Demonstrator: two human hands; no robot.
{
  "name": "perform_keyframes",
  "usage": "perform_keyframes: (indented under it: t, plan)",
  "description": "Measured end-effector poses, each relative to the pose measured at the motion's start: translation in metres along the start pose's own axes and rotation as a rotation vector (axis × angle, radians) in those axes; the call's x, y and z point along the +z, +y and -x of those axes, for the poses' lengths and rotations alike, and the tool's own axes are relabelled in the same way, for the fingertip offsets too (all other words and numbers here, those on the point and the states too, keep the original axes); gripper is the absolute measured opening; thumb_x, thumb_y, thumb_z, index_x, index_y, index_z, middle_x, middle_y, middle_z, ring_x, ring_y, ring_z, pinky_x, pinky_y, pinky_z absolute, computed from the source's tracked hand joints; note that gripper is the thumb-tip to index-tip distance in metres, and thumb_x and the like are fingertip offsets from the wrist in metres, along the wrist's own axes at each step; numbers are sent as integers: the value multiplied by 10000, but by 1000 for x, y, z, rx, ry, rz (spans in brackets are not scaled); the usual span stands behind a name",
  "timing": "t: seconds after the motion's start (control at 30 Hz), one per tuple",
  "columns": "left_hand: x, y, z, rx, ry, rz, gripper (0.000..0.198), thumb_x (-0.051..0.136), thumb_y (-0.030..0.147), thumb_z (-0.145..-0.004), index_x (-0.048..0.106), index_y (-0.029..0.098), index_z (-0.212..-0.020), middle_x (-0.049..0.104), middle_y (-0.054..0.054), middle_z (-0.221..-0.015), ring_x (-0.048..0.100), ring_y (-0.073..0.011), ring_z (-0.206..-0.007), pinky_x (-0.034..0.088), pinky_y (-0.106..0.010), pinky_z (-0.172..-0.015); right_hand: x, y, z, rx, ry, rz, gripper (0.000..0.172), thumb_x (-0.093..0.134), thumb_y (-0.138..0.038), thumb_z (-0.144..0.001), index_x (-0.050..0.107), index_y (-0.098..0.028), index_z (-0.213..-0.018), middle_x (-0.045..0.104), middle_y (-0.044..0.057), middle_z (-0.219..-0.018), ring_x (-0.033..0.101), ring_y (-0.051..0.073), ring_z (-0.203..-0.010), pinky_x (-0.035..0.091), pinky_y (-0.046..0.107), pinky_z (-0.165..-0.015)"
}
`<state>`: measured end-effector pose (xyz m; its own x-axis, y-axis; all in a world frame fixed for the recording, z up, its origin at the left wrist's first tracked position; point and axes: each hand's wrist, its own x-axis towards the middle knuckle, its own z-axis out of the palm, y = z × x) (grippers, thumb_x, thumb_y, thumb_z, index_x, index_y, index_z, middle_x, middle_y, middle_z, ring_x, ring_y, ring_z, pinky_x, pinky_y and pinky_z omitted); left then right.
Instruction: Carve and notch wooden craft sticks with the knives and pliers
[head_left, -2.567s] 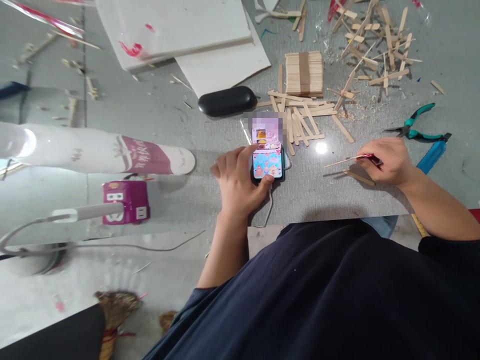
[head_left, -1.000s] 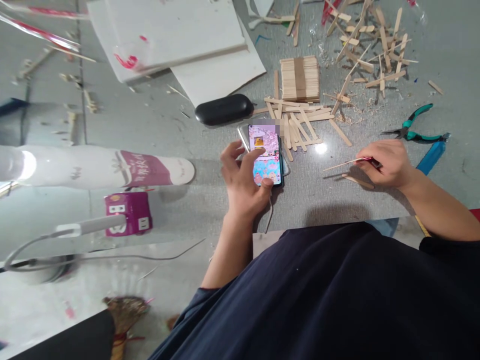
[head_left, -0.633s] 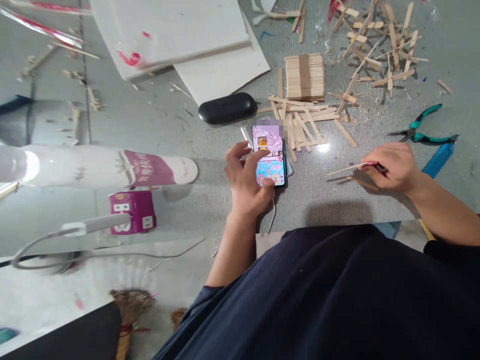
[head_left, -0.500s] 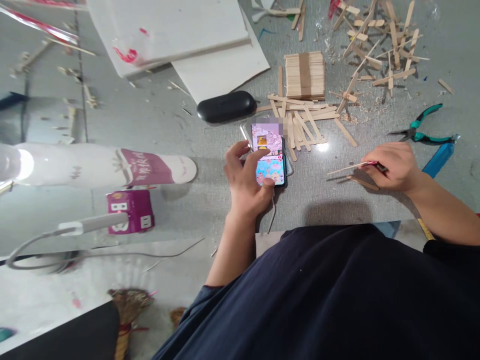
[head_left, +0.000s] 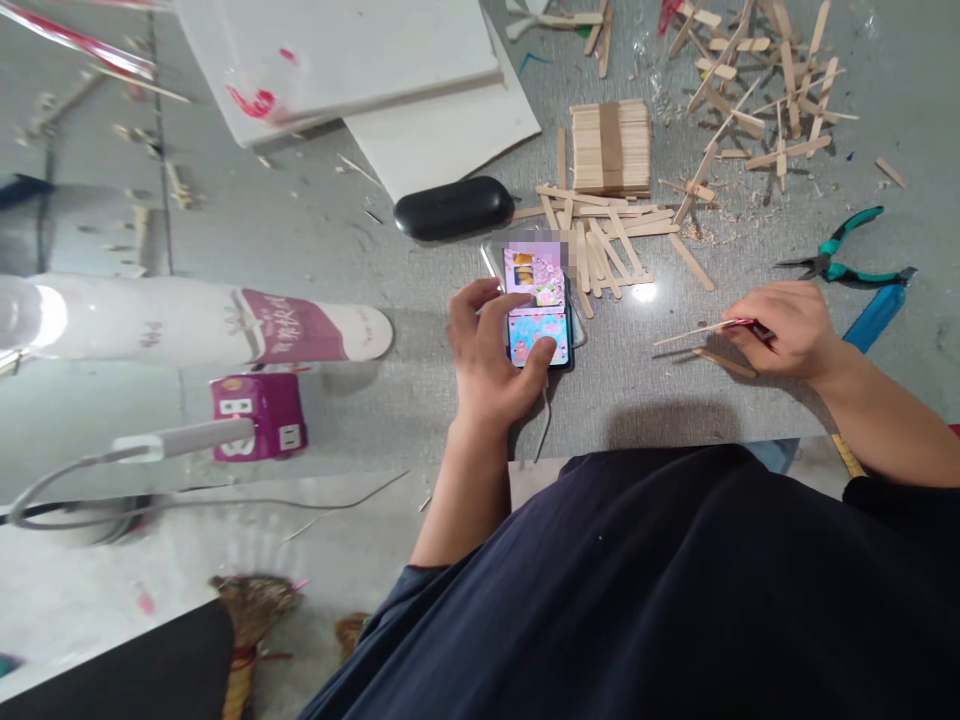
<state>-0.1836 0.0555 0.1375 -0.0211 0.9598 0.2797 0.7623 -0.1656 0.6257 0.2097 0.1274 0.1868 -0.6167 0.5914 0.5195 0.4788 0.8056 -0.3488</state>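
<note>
A smartphone with a lit, colourful screen lies on the grey table, a pale cable running from its lower end. Over its left side rests my left hand, fingers apart, with the thumb and index finger at the screen. My right hand is closed around a thin wooden stick pointing left. Something dark red shows at its fingers, too covered to name. Just under that hand lies a loose craft stick. Beyond the phone are scattered craft sticks and a paper-banded bundle of sticks.
Teal-handled pliers and a blue strip-like object lie right. Joined sticks cover the far right. A black case, white boards, a white-and-pink bottle-like object and a purple power socket are left.
My left thumb has shifted up and right over the phone screen, and the picture on the screen has changed. My right hand stays in place with the stick.
</note>
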Motion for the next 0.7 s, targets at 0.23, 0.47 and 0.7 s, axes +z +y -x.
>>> perform_keyframes:
  t: [0.23,0.47,0.7]
  plan:
    - [0,-4,-2,-23,99,24,348,681,531,-1091,753,267,-1306,669,-173,-1445,660,-361,-1399,580,-568,-1177,1,2,1,6,19,-42,185,700,-404,-1094,709,-270,-967,703,-34,-717,611,156,-614,412,356,-622]
    - [0,-1,-2,-26,163,27,247,690,417,-1069,771,238,-1218,724,-172,-1392,693,-352,-1360,595,-558,-1154,1,3,-1,-33,16,9,173,694,-349,-1093,688,-245,-955,704,-36,-701,570,135,-570,402,333,-591]
    - [1,-1,-3,-72,178,-31,214,638,400,-1065,757,245,-1154,756,-147,-1322,722,-326,-1303,602,-535,-1123,7,5,3,31,-74,-2,216,676,-394,-1102,737,-235,-969,752,-10,-746,632,147,-627,418,334,-633]
